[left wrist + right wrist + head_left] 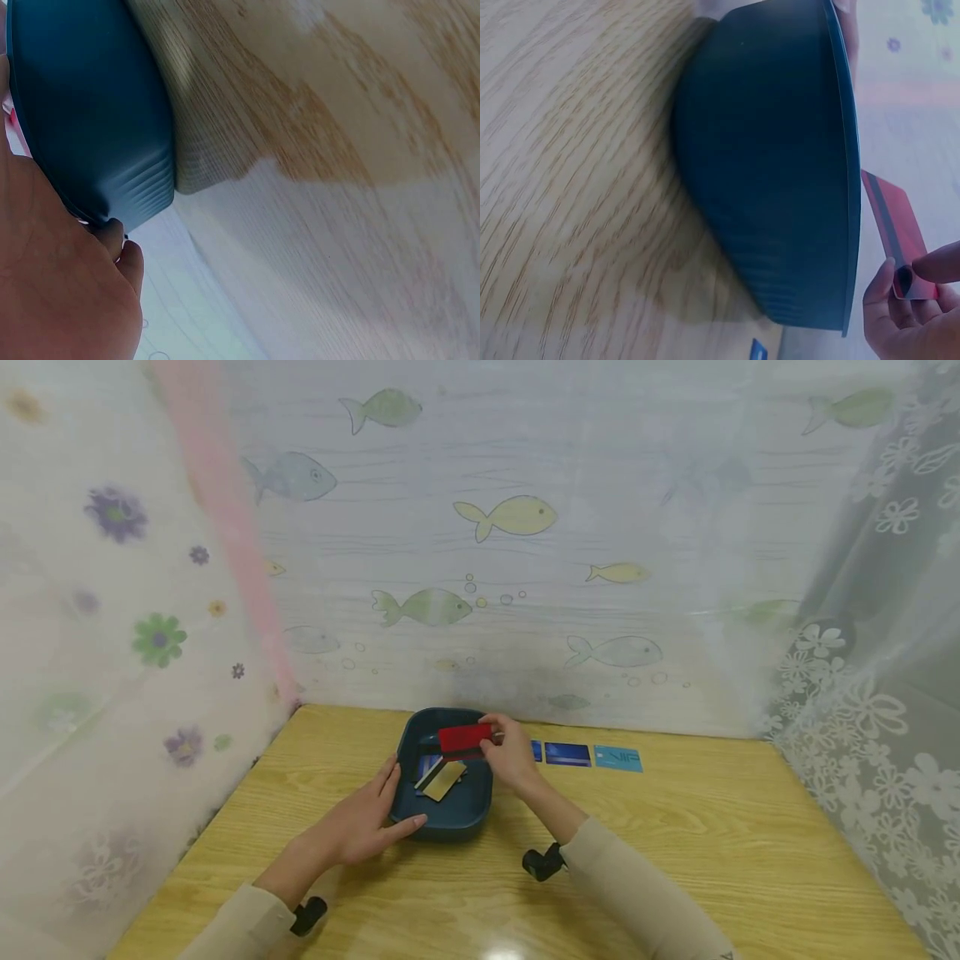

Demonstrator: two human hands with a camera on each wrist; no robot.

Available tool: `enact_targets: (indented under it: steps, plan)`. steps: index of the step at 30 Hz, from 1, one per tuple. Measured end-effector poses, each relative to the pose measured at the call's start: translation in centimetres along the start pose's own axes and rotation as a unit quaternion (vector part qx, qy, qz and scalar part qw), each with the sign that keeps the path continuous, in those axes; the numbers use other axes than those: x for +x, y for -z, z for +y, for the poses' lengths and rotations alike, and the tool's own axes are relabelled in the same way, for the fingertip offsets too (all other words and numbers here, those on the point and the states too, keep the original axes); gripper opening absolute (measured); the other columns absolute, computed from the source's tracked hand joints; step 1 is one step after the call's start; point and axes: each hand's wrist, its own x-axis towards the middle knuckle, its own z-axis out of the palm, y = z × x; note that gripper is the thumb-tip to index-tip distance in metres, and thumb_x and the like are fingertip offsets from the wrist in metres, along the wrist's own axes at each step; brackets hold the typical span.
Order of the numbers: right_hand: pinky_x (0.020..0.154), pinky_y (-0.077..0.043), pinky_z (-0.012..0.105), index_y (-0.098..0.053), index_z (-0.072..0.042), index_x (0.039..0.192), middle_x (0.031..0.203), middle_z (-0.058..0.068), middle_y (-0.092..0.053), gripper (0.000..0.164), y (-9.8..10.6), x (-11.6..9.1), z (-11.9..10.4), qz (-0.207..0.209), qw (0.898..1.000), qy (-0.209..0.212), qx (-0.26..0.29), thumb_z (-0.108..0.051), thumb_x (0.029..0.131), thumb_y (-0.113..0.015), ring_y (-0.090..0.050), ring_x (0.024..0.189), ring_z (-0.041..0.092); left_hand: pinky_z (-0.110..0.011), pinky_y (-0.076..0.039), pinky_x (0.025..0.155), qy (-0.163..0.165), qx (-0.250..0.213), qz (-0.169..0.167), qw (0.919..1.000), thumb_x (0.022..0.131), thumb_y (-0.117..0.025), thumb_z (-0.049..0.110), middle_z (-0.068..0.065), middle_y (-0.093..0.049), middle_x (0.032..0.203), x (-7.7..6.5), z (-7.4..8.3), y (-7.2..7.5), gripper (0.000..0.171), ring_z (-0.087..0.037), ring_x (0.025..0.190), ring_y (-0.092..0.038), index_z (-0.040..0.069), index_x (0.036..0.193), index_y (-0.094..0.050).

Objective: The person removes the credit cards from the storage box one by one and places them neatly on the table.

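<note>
Presently: one red magnetic-stripe card point(461, 739), pinched at one end by right hand point(513, 755) above navy basin point(467, 814), left hand point(358, 823) splayed against basin's side; a slack pinch might drop the card outside.

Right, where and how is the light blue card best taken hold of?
Probably pinch its right short edge, coming from the right: the light blue card lies flat on the table, with a dark blue card on its left and bare wood on its right.
</note>
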Motion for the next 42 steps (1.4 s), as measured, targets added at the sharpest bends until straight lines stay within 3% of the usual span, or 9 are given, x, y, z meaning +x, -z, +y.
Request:
enact_targets:
  steps: [6,10,13,18,33,42]
  plan:
    - [0.070,-0.061,0.041,-0.065,0.001,0.130,0.111,0.019,-0.062,0.035,0.7,0.1,0.7,0.008,1.000,0.009,0.011,0.009,0.096,-0.059,-0.068,0.089,0.034,-0.054,-0.032,0.118,-0.001,0.005,-0.002,1.0000,0.095,-0.041,0.078,-0.017,-0.003,0.171,0.1,0.0,0.0,0.109,-0.038,0.153,-0.024,-0.003,0.162,-0.013]
    - [0.076,-0.061,0.049,-0.065,0.001,0.129,0.111,0.019,-0.063,0.035,1.2,0.0,1.3,0.016,1.000,0.003,0.012,0.010,0.095,-0.060,-0.069,0.090,0.030,-0.055,-0.032,0.118,-0.002,0.004,-0.003,1.0000,0.096,-0.042,0.077,-0.017,-0.003,0.171,0.2,-0.1,0.1,0.108,-0.039,0.153,-0.024,-0.004,0.162,-0.013]
    - [0.076,-0.061,0.049,-0.066,0.001,0.128,0.109,0.019,-0.064,0.034,1.5,-0.1,1.6,0.022,1.000,-0.002,0.009,0.010,0.095,-0.061,-0.070,0.090,0.027,-0.055,-0.032,0.118,0.001,0.003,-0.005,1.0000,0.095,-0.042,0.078,-0.017,-0.003,0.171,0.2,-0.1,0.1,0.109,-0.039,0.153,-0.024,-0.003,0.162,-0.013]
    - [0.079,-0.060,0.053,-0.066,0.001,0.127,0.113,0.021,-0.064,0.034,2.2,-0.3,1.9,0.025,1.000,-0.010,0.015,0.011,0.095,-0.061,-0.071,0.094,0.031,-0.056,-0.033,0.118,0.000,-0.001,-0.003,1.0000,0.095,-0.043,0.078,-0.018,-0.003,0.171,0.1,0.0,0.1,0.109,-0.040,0.153,-0.024,-0.004,0.162,-0.014]
    - [0.081,-0.060,0.052,-0.063,0.003,0.132,0.115,0.023,-0.063,0.037,4.9,-0.9,3.1,0.034,0.999,-0.021,0.011,0.010,0.096,-0.060,-0.070,0.103,0.038,-0.056,-0.033,0.117,-0.005,0.002,0.002,1.0000,0.096,-0.044,0.076,-0.020,-0.006,0.170,-0.1,0.1,0.4,0.108,-0.041,0.152,-0.025,-0.006,0.161,-0.016]
    - [0.086,-0.059,0.052,-0.058,0.006,0.137,0.118,0.027,-0.059,0.039,6.8,-1.4,3.9,0.035,0.996,-0.060,0.050,0.009,0.098,-0.057,-0.066,0.109,0.041,-0.056,-0.033,0.117,-0.002,0.004,-0.002,1.0000,0.096,-0.043,0.077,-0.020,-0.006,0.170,-0.1,0.2,0.4,0.109,-0.041,0.152,-0.026,-0.006,0.161,-0.016]
